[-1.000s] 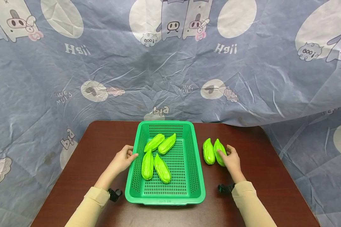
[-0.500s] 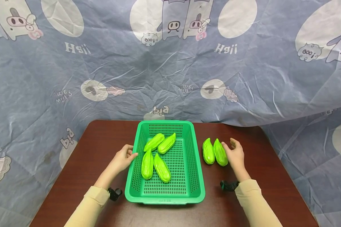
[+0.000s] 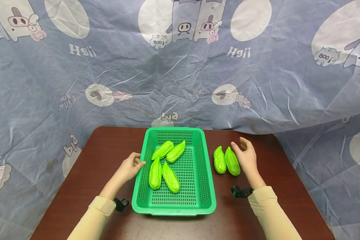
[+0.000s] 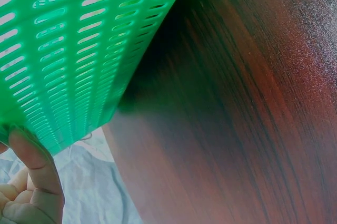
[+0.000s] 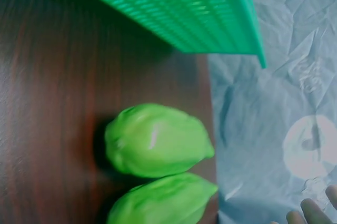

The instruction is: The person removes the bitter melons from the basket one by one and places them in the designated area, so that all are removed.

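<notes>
Head view: we list one green basket (image 3: 174,211), perforated, upright on the brown desk (image 3: 114,141), its far end by the desk's far edge. Contents: four green gourds (image 3: 171,178), ridged, lying in its left half. One left hand (image 3: 132,167), at the side facing the desk's left edge: grip pinching the basket's rim. Two loose gourds (image 3: 219,160), side by side on the desk between basket and right edge, nearer the far edge. One right hand (image 3: 247,156), just beside the outer gourd: grip released, fingers apart. Behind the desk, one printed cloth (image 3: 180,76).

Left wrist view: we record the basket's slotted wall above the desk, a bent finger at its rim.

Right wrist view: we note both loose gourds, near the desk's far edge; fingertips, clear of them, before the cloth.
</notes>
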### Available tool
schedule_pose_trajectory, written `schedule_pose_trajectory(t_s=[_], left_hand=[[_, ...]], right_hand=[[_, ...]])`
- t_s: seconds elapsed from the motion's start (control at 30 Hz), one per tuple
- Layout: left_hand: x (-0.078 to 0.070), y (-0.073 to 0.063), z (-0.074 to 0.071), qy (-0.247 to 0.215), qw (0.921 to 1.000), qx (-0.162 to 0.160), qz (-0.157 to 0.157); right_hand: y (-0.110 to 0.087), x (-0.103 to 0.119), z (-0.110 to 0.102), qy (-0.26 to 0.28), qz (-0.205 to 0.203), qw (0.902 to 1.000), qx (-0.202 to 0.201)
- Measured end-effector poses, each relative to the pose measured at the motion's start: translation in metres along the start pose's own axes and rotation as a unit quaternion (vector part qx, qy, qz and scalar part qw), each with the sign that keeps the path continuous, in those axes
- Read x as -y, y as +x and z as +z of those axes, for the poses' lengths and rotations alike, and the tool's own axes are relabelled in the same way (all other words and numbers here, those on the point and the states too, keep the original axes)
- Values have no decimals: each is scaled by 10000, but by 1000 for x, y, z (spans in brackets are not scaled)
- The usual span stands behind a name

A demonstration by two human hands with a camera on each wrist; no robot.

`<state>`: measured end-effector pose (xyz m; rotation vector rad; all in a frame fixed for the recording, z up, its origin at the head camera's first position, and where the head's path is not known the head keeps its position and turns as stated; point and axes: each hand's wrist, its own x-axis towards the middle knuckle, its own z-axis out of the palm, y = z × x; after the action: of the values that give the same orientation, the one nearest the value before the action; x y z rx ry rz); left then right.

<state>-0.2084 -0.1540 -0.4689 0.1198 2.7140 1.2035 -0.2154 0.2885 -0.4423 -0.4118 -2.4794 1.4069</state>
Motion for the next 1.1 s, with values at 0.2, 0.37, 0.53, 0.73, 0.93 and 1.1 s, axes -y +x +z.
schedule_pose_trajectory(t_s=[0.2,0.37,0.53,0.73,0.93,1.1], left_hand=[[0,0,0,18,10000,0,18],[0,0,0,21,10000,-19,46],[0,0,0,25,10000,-23,40],[0,0,0,42,10000,-25,19],[0,0,0,53,10000,-46,42],[-1,-1,0,63,10000,-26,46]], right_hand=[[-3,18,0,237,-204,9993,202],[-6,33,3,409,-403,9979,307],[-10,48,8,505,-570,9960,469],[-15,63,15,546,-722,9931,741],[-21,74,24,507,-838,9902,996],[-26,83,34,483,-979,9875,1139]])
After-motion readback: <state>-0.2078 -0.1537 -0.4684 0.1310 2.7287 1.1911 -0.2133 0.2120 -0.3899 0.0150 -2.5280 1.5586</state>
